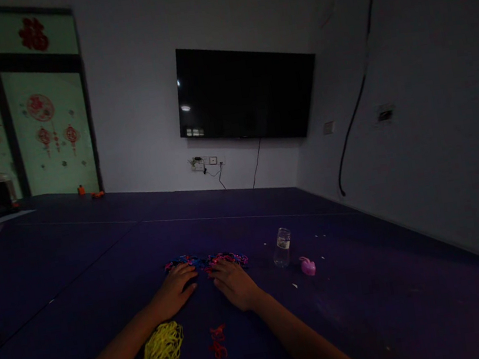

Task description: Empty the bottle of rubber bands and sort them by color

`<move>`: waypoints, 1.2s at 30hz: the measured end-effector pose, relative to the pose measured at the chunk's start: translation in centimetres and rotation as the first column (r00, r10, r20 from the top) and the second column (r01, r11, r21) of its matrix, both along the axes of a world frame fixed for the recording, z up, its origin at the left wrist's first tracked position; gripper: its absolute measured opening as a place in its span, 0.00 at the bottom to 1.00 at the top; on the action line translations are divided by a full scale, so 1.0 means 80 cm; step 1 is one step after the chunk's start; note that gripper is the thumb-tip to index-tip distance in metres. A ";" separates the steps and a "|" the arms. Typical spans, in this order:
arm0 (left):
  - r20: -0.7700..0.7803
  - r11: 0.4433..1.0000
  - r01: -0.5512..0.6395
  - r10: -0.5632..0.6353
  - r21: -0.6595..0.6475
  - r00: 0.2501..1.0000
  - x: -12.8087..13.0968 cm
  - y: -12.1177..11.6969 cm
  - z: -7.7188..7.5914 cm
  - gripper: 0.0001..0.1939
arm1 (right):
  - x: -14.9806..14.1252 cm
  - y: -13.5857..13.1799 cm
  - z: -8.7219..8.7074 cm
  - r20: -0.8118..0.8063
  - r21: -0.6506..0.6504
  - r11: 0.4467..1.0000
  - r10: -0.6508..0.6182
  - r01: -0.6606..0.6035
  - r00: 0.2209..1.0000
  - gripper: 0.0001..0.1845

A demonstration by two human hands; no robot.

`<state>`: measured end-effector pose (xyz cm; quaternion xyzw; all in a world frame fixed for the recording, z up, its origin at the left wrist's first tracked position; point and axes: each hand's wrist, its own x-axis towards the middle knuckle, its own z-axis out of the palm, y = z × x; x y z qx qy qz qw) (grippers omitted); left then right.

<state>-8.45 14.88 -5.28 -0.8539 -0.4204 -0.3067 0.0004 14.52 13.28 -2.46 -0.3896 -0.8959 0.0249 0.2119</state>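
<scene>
Both my hands rest on a dark purple mat. My left hand [175, 288] lies palm down with fingers stretched toward a heap of mixed blue, pink and red rubber bands [206, 261]. My right hand [232, 281] lies beside it, fingers spread, their tips touching the same heap. A pile of yellow rubber bands [164, 347] sits near my left forearm. A few red rubber bands [218, 343] lie between my forearms.
A clear glass jar [283, 247] stands right of the heap, with a small pink object [307, 265] beside it. A black wall TV [245, 92] hangs ahead. A window with red paper decorations [40, 109] is at the left. White walls bound the mat at the right.
</scene>
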 end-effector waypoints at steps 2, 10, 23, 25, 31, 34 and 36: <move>0.003 1.000 -0.010 0.011 -0.017 1.000 -0.001 0.002 -0.002 0.14 | 0.000 0.003 -0.002 -0.004 0.003 1.000 0.007 -0.007 1.000 0.21; 0.039 0.998 0.062 -0.062 0.002 0.997 0.004 -0.008 0.014 0.12 | 0.000 0.011 -0.008 -0.006 0.059 0.998 0.036 -0.036 0.999 0.19; 0.044 0.994 0.106 -0.105 -0.036 0.994 0.005 -0.011 0.018 0.14 | 0.001 0.012 -0.005 -0.129 0.096 0.995 0.026 -0.013 0.991 0.19; 0.035 0.993 0.108 -0.107 -0.038 0.994 0.005 -0.011 0.018 0.14 | 0.001 0.012 -0.004 -0.150 0.098 0.995 0.017 -0.003 0.989 0.19; 0.011 0.996 0.085 -0.084 -0.034 0.996 0.002 -0.002 0.010 0.14 | 0.002 0.018 -0.010 -0.142 0.096 0.994 -0.028 0.042 0.990 0.20; 0.008 0.997 0.077 -0.076 -0.031 0.997 0.000 0.000 0.006 0.14 | 0.002 0.018 -0.012 -0.133 0.084 0.994 -0.058 0.070 0.989 0.22; 0.013 0.996 0.089 -0.089 -0.022 0.996 0.000 -0.001 0.008 0.14 | 0.002 0.018 -0.013 -0.127 0.076 0.994 -0.071 0.081 0.989 0.22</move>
